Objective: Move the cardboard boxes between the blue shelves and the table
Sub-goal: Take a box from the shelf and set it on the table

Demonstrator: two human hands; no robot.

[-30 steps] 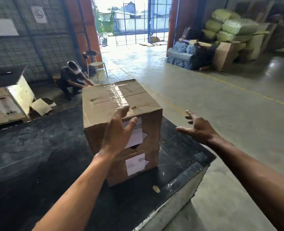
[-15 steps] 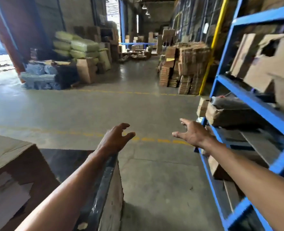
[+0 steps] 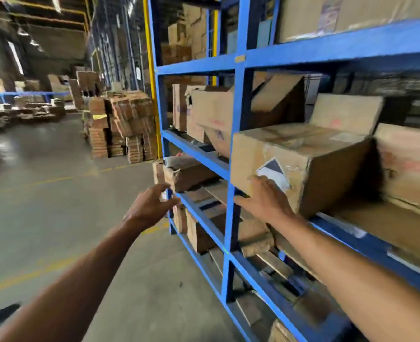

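View: head camera, one angle, and it's blurry from the motion.
Blue shelves [image 3: 327,49]: filling the right half of the frame, with beams running down toward the lower right.
Cardboard box [image 3: 310,156]: on the middle level, right of centre. Its front face covers part of the blue upright and carries a white-and-dark label [image 3: 274,172].
Right hand [image 3: 265,201]: on that box at its lower front. The fingers are laid flat against the face just below the label and the thumb is stretched out to the left. It's a flat touch with nothing wrapped around.
Left hand [image 3: 152,206]: in the air at centre frame, just left of the shelf's end post. The fingers are loosely spread and hold nothing.
Neighbour box [image 3: 406,169]: right of the touched box on the same level, with a dark gap between them.
Leaning boxes [image 3: 214,112]: behind, at upper centre, tilted against each other.
Crushed box [image 3: 186,171]: one level down, poking out past the shelf's left end.
Cardboard stacks [image 3: 122,124]: on the floor at centre left, beside a yellow post [image 3: 151,70].
Floor [image 3: 56,193]: grey concrete with a yellow line [image 3: 43,267] crossing the lower left.
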